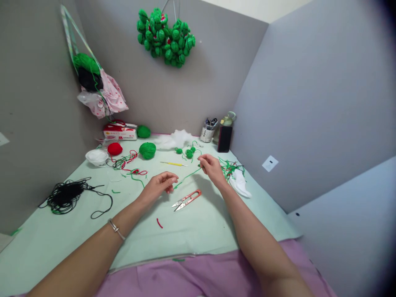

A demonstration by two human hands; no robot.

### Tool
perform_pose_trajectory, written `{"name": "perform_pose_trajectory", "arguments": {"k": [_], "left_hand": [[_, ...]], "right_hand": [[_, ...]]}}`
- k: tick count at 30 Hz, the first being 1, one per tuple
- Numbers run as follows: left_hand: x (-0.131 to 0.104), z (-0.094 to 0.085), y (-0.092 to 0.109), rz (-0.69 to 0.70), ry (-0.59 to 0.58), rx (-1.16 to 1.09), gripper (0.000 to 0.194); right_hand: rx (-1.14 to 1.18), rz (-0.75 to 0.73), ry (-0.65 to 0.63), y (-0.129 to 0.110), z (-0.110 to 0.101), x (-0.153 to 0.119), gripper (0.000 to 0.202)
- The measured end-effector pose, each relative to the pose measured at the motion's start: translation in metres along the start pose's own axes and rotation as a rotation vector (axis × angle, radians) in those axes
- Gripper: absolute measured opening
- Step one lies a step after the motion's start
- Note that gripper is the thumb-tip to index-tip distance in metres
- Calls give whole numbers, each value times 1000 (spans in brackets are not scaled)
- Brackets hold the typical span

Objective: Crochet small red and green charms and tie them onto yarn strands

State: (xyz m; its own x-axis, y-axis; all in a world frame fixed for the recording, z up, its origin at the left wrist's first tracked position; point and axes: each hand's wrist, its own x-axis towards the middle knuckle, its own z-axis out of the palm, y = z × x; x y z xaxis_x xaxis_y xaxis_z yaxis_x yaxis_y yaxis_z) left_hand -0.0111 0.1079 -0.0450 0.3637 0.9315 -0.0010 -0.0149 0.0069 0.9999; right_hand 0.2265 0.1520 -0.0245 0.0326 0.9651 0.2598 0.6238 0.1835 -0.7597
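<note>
A thin strand of green yarn [188, 176] runs slantwise between my two hands. My right hand [212, 168] pinches its upper end with thumb and fingertips. At the lower end, my left hand [159, 185] is curled with its fingers closed around the yarn; the exact grip is partly hidden. Another green length trails on the table left of that hand, toward a small red and green piece [135, 171]. Orange-handled thread snips [188, 200] lie just below the hands, blades pointing left. Beyond the hands rests a yellow crochet hook [175, 164].
Green [147, 150], red [114, 149] and white [97, 157] yarn balls stand at the back left, black cord [66, 196] at far left. White stuffing [173, 139], a pen cup [208, 131] and a phone [225, 139] line the back. Yarn scraps [232, 168] lie right.
</note>
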Motion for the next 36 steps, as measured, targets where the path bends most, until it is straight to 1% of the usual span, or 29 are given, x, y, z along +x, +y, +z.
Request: {"name": "perform_pose_trajectory", "arguments": {"k": [3,6,9,12,14,16,17,19,20,21,22,25,28,31,33,36], "left_hand": [[0,0,-1,-7,16,22,32],[-1,0,0,-19,19,41,30],[-2,0,2,-15,19,48,30],[-2,1,3,6,25,42,27],[-2,2,4,34,42,45,26],[-4,4,5,89,75,50,29],[-4,5,6,123,86,49,33],[-6,8,7,181,87,43,37],[-7,9,7,202,78,37,36],[-8,10,7,217,66,29,34],[-8,10,6,226,56,20,30],[-8,10,5,233,43,-9,25],[-7,8,6,200,43,-40,24],[-6,6,7,141,70,-109,26],[-6,5,8,131,80,-153,26],[-6,5,8,133,80,-176,26]], "right_hand": [[-186,48,45,19,-2,7,17],[-333,106,46,30,3,8,20],[-399,141,39,29,5,9,17],[-373,130,26,16,1,8,18],[-314,91,-18,1,0,2,21],[-191,37,-120,-18,1,-9,26],[-97,7,-198,-27,3,-17,28],[256,-21,-403,-42,9,-31,29],[378,-21,-471,-47,12,-37,29],[472,-14,-512,-51,14,-42,30],[518,-1,-526,-54,16,-45,30],[546,34,-502,-56,19,-48,30],[566,23,-468,-54,18,-46,29],[613,-3,-373,-51,17,-43,31],[632,-20,-318,-49,17,-43,35],[636,-38,-315,-47,18,-43,32]]}}
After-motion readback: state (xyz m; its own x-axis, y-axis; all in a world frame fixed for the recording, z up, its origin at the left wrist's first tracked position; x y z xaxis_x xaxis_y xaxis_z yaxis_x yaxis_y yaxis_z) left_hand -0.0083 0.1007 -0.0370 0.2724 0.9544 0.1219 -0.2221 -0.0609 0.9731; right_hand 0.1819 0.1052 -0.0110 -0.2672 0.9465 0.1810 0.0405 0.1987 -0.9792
